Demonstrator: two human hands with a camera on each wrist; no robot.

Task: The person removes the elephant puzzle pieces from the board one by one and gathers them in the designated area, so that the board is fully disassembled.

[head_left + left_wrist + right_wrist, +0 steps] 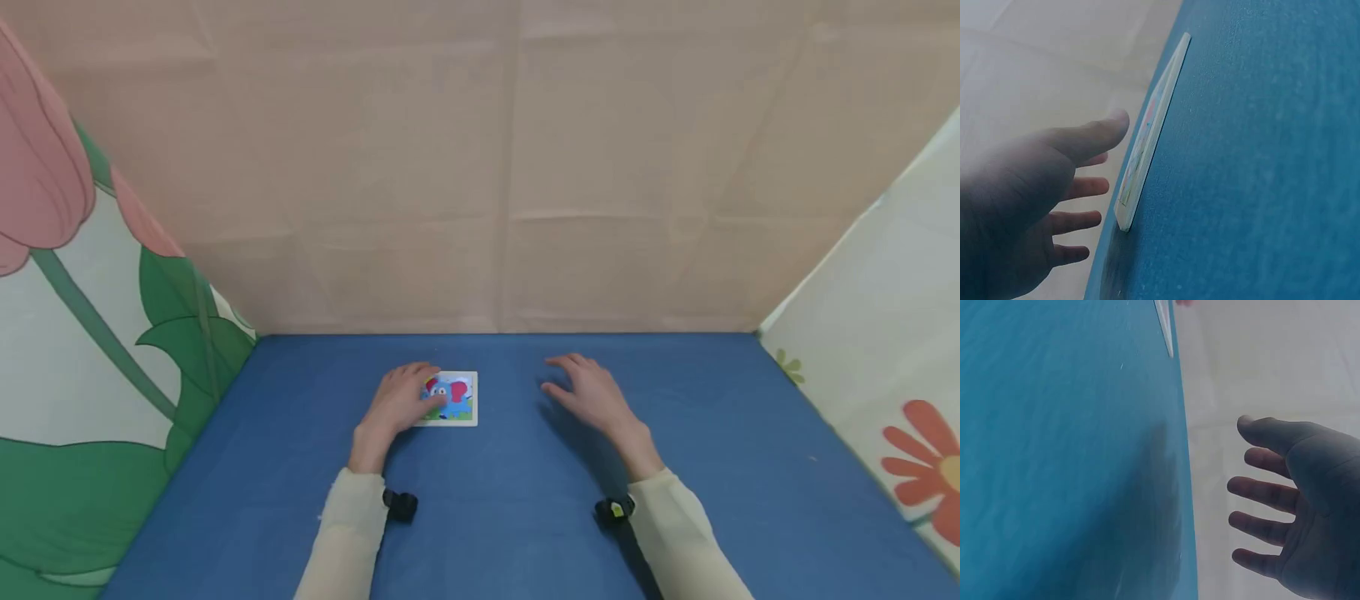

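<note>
A square picture puzzle board with a pale border and a blue elephant with red ears lies flat on the blue table. My left hand hovers at its left edge, covering part of the picture in the head view. Seen from the left wrist, the hand has its fingers spread and stands apart from the board. To the right of the board, my right hand is held above the table with relaxed fingers and nothing in it. Only a corner of the board shows in the right wrist view.
The blue tabletop meets a beige cloth wall at the back. A flower-printed panel borders the left side, and a white one with an orange flower the right. Each wrist wears a small black camera.
</note>
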